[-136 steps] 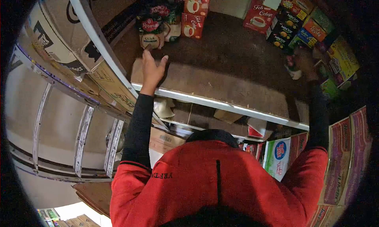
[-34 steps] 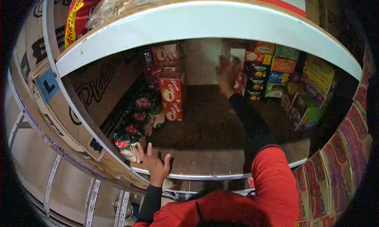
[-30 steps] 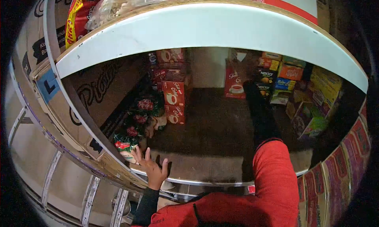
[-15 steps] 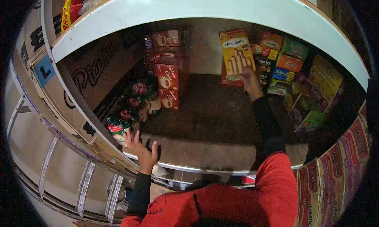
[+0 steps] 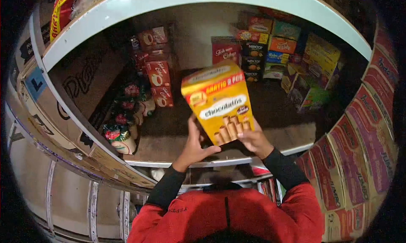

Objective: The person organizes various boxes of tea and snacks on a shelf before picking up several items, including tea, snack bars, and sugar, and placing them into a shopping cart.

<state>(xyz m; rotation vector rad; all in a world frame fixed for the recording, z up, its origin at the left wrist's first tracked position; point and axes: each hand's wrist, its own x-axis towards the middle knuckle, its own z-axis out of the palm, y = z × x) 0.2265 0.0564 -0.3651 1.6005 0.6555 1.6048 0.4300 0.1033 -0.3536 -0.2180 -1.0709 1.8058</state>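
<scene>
A yellow Chocolatos wafer roll box (image 5: 222, 97) is tilted in front of me, above the shelf board (image 5: 279, 135). My right hand (image 5: 256, 141) grips its lower right corner, with the thumb on the front face and the other fingers partly hidden behind. At the lower left side, my left hand (image 5: 195, 143) supports the box, its thumb along the bottom edge and its fingers against the side. Behind the box, a red Teh carton (image 5: 225, 50) stands at the back of the shelf.
Red cartons (image 5: 158, 74) are stacked on the left, with green-and-red packets (image 5: 120, 137) in front of them. Several small boxes (image 5: 281, 45) fill the right side. A white shelf edge (image 5: 177, 10) arches overhead. Large noodle cartons (image 5: 334, 171) stand at the right.
The Chocolatos box has come forward from the back of the shelf, towards me. My left hand has left the packets and joined the right hand at the box.
</scene>
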